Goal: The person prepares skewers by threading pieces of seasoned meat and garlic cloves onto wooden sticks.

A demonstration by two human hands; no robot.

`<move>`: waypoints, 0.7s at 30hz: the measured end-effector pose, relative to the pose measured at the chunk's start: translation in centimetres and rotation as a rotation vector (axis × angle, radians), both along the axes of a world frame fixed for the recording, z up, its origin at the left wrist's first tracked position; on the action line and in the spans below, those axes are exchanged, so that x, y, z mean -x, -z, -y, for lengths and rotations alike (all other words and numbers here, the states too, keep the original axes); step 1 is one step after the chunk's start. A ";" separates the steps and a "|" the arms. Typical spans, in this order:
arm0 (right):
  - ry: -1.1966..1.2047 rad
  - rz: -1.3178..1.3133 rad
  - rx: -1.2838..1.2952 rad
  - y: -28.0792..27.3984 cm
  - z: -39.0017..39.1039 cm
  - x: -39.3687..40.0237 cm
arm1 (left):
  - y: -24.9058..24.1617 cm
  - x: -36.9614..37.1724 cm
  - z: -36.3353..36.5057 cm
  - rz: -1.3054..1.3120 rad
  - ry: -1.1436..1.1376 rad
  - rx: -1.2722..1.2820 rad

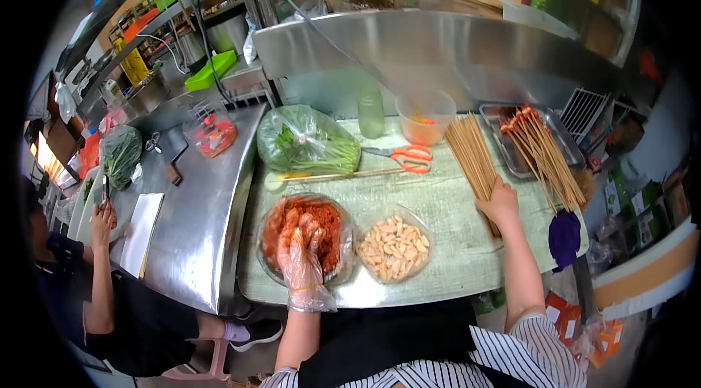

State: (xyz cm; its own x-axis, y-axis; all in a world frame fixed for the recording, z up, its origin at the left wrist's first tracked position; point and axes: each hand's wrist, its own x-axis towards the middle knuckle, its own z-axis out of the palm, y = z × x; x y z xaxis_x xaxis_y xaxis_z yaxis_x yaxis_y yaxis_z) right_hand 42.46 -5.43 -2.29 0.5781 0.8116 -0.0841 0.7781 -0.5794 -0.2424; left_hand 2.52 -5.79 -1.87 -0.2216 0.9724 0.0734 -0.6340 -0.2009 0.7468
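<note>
My left hand (299, 256), in a clear plastic glove, is down in a bowl of red marinated meat (327, 221). Its fingers are curled into the meat, with the tips partly hidden. My right hand (501, 205) is closed around the lower end of a bundle of bamboo skewers (471, 154) lying on the board. Between my hands stands a clear bowl of pale, garlic-like pieces (394, 248). Right of the bundle, a metal tray (500, 147) bears loaded skewers (537, 143) with red meat at their far ends.
Behind the bowls lie orange-handled scissors (412, 158), a bag of green vegetables (307, 140), a green bottle (371, 114) and a plastic tub (426, 118). A purple cloth-like item (564, 240) hangs by the right edge. At left, a seated person (95, 271) works beside a steel counter (197, 235).
</note>
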 end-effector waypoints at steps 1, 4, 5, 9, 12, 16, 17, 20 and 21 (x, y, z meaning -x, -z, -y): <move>-0.014 0.049 0.018 0.2 -0.4 -1.0 | 0.1 0.0 -0.1 0.011 0.014 -0.001; -0.042 0.135 0.089 1.0 -1.8 -3.5 | 0.2 0.0 0.0 0.008 0.028 -0.022; -0.068 0.167 0.139 1.1 -2.2 -4.2 | 0.2 0.0 0.0 0.001 0.024 -0.031; -0.057 0.132 0.194 -1.8 -2.8 -3.7 | 0.1 0.0 0.1 0.000 0.018 0.009; 0.003 0.105 0.339 -3.0 -3.2 -3.1 | -0.3 -0.2 0.0 0.020 0.027 -0.021; 0.062 0.056 0.359 -2.4 -3.0 -3.9 | -0.1 -0.1 0.2 0.063 0.030 -0.030; 0.044 0.103 0.356 -2.3 -2.6 -4.0 | -0.1 -0.1 0.3 0.066 0.042 -0.035; -0.043 0.200 0.331 -1.9 -1.9 -4.2 | -0.2 0.0 0.3 0.068 0.049 -0.013; -0.051 0.211 0.326 -1.7 -1.8 -4.6 | -0.2 0.0 0.3 0.076 0.038 -0.019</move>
State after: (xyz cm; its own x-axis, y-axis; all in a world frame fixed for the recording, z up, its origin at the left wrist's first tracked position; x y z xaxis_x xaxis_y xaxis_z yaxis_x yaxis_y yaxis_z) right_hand 47.07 -3.66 -0.57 0.5695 0.7903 -0.2259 0.8213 -0.5587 0.1158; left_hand 2.52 -6.04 -1.64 -0.1900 0.9788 0.0761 -0.6960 -0.1889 0.6927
